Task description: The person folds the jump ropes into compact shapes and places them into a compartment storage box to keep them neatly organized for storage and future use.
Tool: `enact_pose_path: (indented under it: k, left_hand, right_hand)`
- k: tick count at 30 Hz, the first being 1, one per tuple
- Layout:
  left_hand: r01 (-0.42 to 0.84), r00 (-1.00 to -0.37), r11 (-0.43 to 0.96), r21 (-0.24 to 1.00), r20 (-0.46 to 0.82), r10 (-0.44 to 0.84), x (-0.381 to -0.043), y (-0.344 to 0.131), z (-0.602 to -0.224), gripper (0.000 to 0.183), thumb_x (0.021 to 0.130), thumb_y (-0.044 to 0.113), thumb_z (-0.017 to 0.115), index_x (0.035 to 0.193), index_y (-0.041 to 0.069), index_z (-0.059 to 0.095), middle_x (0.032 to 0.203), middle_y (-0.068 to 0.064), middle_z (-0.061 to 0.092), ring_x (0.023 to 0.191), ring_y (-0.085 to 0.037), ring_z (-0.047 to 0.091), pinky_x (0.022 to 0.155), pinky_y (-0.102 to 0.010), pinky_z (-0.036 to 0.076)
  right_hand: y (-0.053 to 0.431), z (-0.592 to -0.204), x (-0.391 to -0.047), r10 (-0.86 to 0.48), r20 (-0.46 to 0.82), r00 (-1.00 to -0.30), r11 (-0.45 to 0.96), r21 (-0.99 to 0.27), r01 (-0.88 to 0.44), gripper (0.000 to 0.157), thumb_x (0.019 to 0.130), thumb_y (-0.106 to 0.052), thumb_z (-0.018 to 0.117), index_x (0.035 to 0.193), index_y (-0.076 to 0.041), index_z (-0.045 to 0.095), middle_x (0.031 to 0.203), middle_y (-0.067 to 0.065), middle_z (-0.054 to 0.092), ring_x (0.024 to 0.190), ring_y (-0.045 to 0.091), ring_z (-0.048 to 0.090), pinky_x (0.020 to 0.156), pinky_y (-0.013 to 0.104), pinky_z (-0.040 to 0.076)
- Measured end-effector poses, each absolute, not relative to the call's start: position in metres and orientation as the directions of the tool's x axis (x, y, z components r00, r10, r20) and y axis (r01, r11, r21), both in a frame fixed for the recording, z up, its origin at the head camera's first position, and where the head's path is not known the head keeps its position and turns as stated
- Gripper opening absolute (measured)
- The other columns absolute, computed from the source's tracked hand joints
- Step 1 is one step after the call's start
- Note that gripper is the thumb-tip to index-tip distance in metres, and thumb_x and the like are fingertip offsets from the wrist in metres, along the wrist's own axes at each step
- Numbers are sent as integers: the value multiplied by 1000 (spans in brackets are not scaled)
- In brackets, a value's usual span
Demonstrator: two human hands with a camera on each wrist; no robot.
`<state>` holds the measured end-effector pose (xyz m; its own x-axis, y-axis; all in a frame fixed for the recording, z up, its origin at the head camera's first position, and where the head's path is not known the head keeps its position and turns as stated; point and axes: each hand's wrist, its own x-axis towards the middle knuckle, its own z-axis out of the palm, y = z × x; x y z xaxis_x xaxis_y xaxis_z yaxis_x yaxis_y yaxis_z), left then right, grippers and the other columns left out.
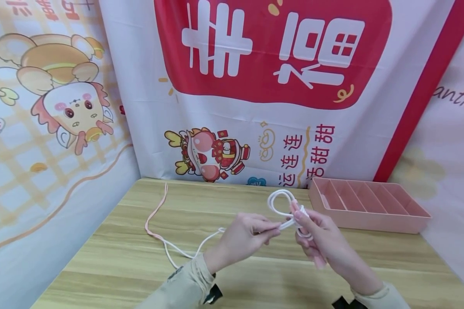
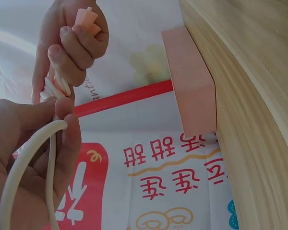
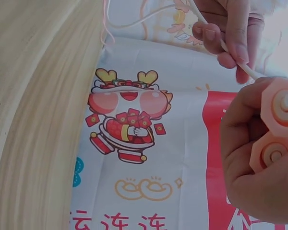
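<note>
My right hand [image 1: 328, 240] grips the two pink handles [image 3: 280, 108] of a jump rope together, their eight-sided ends side by side in the right wrist view. White cord is wound around the handles, and a loop of the rope [image 1: 270, 201] stands out above the fingers. Close beside it, my left hand [image 1: 237, 238] pinches white cord [image 2: 10, 187] between thumb and fingers, with the strand drawn toward the handles. From the left hand the loose cord trails down onto the table, turning pink [image 1: 150, 231] toward its far end. The palm hides part of the winding.
A pink divided box [image 1: 371, 219] sits at the back right of the wooden table [image 1: 255, 283]. Printed cloth [image 1: 147, 107] hangs behind the table and along both sides.
</note>
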<state>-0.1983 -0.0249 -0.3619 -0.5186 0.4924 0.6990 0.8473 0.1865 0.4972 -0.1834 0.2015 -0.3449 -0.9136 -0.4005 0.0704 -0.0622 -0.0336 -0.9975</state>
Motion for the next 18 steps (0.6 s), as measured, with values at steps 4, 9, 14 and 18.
enact_pose_path:
  k: [4, 9, 14, 18]
  left_hand:
    - [802, -576, 194, 565, 644, 504, -202, -28, -362, 16, 89, 8, 73, 104, 2, 76, 79, 0, 71, 59, 3, 57, 46, -16, 46]
    - [758, -621, 191, 624, 599, 506, -206, -34, -360, 15, 91, 8, 72, 104, 4, 77, 81, 2, 71, 60, 0, 57, 48, -19, 49]
    - [754, -617, 188, 629, 582, 530, -209, -37, -358, 14, 93, 10, 70, 104, 6, 77, 79, 5, 70, 68, -1, 60, 55, -20, 50]
    - [726, -641, 200, 658, 541, 545, -210, -40, -357, 12, 94, 12, 69, 99, 6, 78, 74, 7, 67, 64, -2, 58, 51, -20, 47]
  right_hand:
    - [202, -344, -184, -388, 96, -916, -65, -995, -77, 30, 105, -31, 49, 112, -2, 58, 61, 5, 45, 42, 10, 34, 36, 23, 25]
    - [200, -344, -184, -412, 109, -905, -75, -994, -85, 28, 106, -29, 48, 108, -3, 57, 60, 6, 45, 38, 10, 34, 30, 30, 19]
    - [200, -344, -182, -435, 112, -893, -59, -994, -96, 29, 106, -28, 48, 98, 0, 52, 60, 7, 45, 35, 12, 35, 26, 29, 23]
    - [200, -345, -181, -460, 108, -881, -66, -994, -88, 26, 105, -27, 49, 102, -1, 55, 60, 6, 45, 36, 11, 37, 26, 27, 25]
